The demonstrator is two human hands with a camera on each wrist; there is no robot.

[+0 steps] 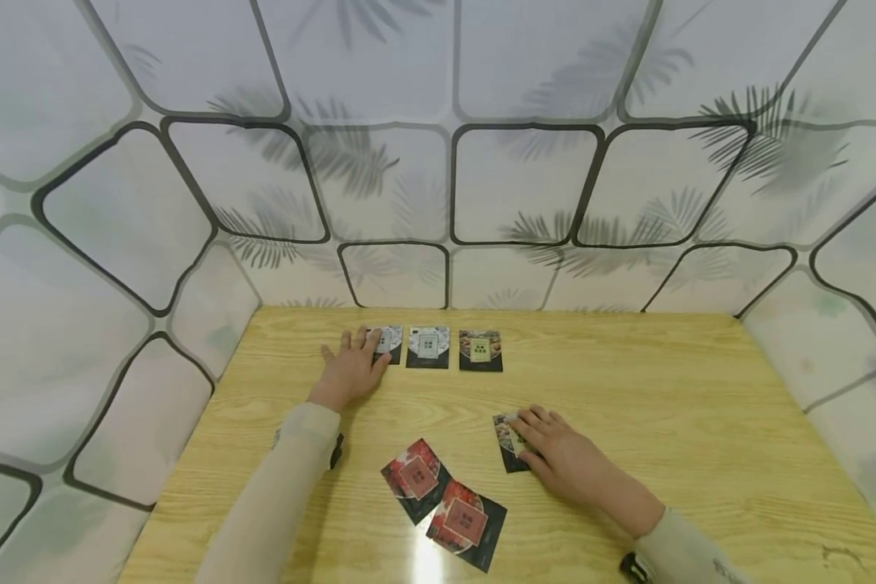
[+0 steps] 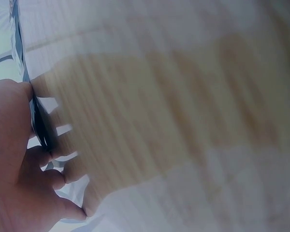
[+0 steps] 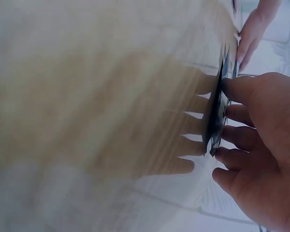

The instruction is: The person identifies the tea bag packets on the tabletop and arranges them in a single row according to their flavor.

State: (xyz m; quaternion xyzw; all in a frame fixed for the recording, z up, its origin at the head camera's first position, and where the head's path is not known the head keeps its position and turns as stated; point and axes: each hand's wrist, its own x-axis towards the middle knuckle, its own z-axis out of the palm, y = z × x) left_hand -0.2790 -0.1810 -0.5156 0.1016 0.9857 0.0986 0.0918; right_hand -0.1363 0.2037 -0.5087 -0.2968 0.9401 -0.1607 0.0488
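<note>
Through the cameras I see the right hand (image 1: 565,458), fingers nearly straight, resting on a brown, yellow-labelled sachet (image 1: 507,448) without gripping it. That sachet lies beneath and left of the fingertips, with this hand the nearer; partly covered, its long axis is unclear to me. Beyond it, slightly left, lies a matching sachet (image 1: 481,352). The left hand (image 1: 350,369), fingers spread, touches a silver-grey sachet (image 1: 391,344).
</note>
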